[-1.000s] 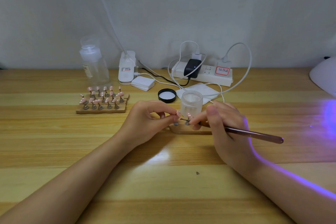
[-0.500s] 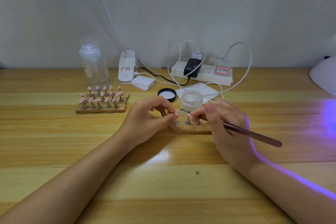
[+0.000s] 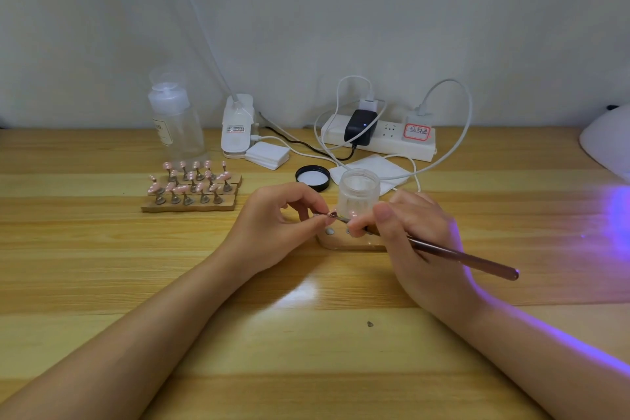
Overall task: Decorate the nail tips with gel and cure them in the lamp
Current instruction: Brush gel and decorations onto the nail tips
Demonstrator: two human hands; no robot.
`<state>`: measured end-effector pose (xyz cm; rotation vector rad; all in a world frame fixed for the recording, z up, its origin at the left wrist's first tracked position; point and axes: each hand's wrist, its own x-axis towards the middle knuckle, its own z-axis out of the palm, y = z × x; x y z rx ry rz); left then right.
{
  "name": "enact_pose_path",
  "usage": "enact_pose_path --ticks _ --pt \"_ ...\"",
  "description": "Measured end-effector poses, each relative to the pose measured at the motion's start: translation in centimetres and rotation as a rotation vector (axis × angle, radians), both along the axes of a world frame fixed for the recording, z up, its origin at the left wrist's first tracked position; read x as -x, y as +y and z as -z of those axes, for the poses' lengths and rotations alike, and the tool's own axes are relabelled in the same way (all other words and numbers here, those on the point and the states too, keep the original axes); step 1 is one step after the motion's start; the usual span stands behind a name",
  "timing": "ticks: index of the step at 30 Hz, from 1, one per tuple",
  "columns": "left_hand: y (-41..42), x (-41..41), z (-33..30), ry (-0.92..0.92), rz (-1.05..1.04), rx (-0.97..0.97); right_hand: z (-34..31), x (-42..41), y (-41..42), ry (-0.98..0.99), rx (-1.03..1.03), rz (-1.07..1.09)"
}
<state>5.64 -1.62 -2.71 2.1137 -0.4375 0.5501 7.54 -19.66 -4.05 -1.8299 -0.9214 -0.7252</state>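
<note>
Lifted clear of its wooden stand (image 3: 344,242) since a second ago, the small nail tip (image 3: 332,214) now sits pinched between thumb and forefinger of the left hand (image 3: 279,218), held just above the stand's left end and just in front of the frosted gel jar (image 3: 358,191). Fingers of the right hand (image 3: 409,232) are clamped round a slim brush (image 3: 460,256), pen-fashion, its point touching or nearly touching the tip; which of the two is too small to tell. Behind the jar lie its black lid (image 3: 312,177), a white wipe (image 3: 375,167) and a power strip (image 3: 381,138); well to the jar's left stands a rack of pink finished tips (image 3: 192,186) with a clear bottle (image 3: 174,123) behind it. Far to the jar's right, the white lamp (image 3: 606,143) throws violet light on the table (image 3: 306,334). The likely trouble, I judge, is a slip: a loose pinch could let the tip swivel under the brush and smear the gel, or a sweeping wrist could knock the open jar.
</note>
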Motion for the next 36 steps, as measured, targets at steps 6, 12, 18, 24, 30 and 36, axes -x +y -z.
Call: enact_pose_path --ticks 6,12,18,24,30,36 --pt "0.01 0.07 0.16 0.013 0.0 0.014 -0.05 0.08 -0.17 0.04 -0.043 0.001" --pt "-0.01 -0.04 0.15 0.029 -0.003 0.022 -0.03 -0.05 0.0 0.083 0.0 0.008" --pt "-0.01 0.01 0.03 0.045 0.004 0.014 -0.08 0.04 -0.07 0.063 -0.001 -0.028" --pt "-0.07 0.0 0.14 0.054 -0.012 0.024 -0.08 0.08 -0.2 0.062 -0.041 -0.009" --pt "-0.03 0.0 0.18 0.058 -0.015 0.021 -0.05 -0.03 -0.05 0.111 0.015 0.013" --pt "-0.02 0.05 0.06 0.079 -0.019 0.012 -0.03 0.09 -0.11 0.054 0.022 -0.01"
